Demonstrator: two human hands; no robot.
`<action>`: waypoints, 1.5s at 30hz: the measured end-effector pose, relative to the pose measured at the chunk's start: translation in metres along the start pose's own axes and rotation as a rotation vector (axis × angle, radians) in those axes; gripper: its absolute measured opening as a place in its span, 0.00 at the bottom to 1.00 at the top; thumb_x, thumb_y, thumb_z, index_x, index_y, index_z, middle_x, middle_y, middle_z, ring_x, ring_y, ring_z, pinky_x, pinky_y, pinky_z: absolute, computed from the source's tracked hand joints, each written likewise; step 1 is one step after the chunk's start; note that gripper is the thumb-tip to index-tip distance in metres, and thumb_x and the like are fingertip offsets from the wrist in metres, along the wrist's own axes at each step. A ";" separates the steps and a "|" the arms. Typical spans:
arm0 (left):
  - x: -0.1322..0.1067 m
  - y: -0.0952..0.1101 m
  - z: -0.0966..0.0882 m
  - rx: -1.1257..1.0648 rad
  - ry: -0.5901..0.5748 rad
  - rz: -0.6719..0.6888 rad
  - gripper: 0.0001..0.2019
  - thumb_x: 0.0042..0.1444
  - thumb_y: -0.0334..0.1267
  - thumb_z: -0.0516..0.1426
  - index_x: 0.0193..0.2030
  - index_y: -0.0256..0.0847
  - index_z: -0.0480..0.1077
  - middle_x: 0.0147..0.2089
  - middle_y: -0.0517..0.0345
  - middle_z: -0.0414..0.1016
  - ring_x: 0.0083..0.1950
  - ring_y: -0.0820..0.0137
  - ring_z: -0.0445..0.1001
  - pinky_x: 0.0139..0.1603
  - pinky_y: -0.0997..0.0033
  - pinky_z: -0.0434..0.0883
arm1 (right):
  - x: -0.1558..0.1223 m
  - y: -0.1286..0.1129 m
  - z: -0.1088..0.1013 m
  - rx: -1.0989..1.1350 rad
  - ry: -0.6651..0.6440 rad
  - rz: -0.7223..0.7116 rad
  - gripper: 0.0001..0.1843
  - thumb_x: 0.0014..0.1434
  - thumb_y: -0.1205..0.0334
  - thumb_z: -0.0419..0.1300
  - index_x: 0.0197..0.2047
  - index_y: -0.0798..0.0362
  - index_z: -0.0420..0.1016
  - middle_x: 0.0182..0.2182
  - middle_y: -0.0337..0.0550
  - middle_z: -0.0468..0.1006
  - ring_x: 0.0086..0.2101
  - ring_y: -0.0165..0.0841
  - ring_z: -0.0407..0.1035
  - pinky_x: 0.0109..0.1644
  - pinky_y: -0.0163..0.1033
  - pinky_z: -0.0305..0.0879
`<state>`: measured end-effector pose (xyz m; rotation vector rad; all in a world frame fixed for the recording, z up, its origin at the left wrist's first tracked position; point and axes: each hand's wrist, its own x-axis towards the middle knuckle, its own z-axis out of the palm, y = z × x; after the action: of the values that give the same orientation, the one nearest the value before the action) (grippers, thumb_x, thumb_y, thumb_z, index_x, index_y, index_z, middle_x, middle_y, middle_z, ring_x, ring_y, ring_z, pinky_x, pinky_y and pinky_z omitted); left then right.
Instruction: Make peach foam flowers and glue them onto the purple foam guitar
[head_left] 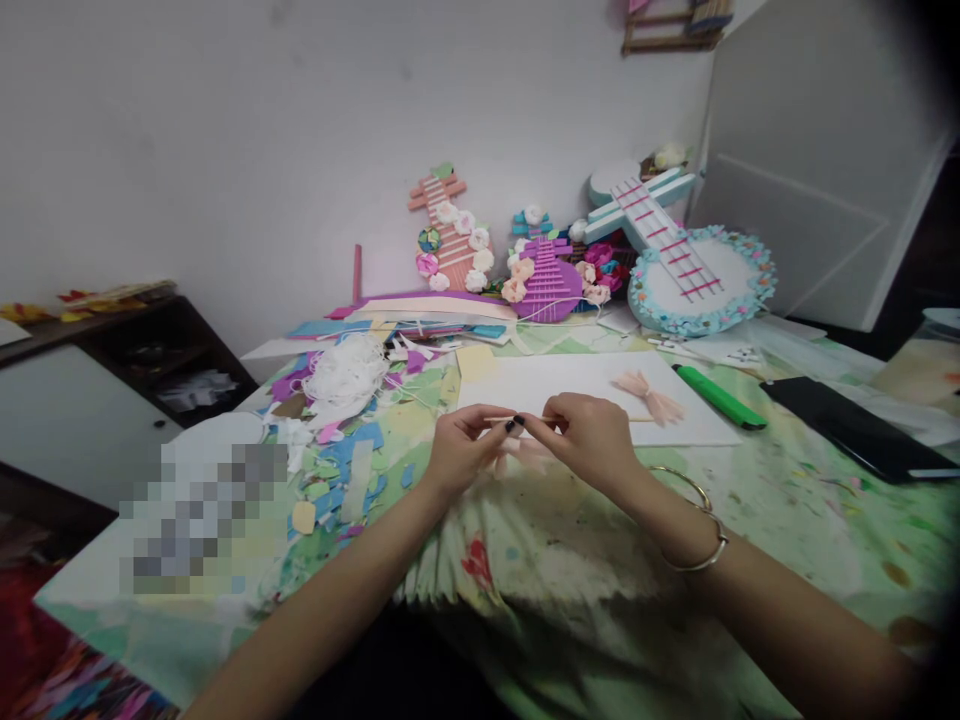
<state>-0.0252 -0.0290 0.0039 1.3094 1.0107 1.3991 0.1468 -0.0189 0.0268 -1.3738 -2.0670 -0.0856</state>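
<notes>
My left hand (463, 448) and my right hand (592, 435) meet over the near edge of a white sheet (555, 375). Both are closed in a pinch on a thin wooden stick (642, 419), held roughly level, with its right end sticking out past my right hand. Below my fingers hangs a soft peach-coloured piece (529, 455), like thin paper; my hands partly hide how it meets the stick. A peach bunch gathered at its middle (649, 396) lies on the sheet, right of my right hand.
A green cutter (720, 396) and a black phone-like slab (862, 428) lie to the right. White string (349, 372) and paper scraps (352, 465) cover the left side. Decorated model instruments, including a pale blue one (701, 280) and a purple one (551, 285), stand along the wall.
</notes>
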 end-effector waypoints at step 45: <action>0.002 0.003 -0.004 -0.064 -0.090 -0.008 0.06 0.39 0.29 0.60 0.28 0.35 0.75 0.35 0.54 0.78 0.34 0.70 0.73 0.35 0.73 0.69 | -0.004 -0.003 0.001 0.071 0.118 -0.048 0.19 0.53 0.47 0.59 0.22 0.53 0.68 0.22 0.40 0.71 0.27 0.30 0.64 0.29 0.35 0.48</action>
<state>-0.0298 -0.0276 0.0072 1.3078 0.9025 1.3436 0.1445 -0.0234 0.0248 -1.2463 -1.9862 -0.1098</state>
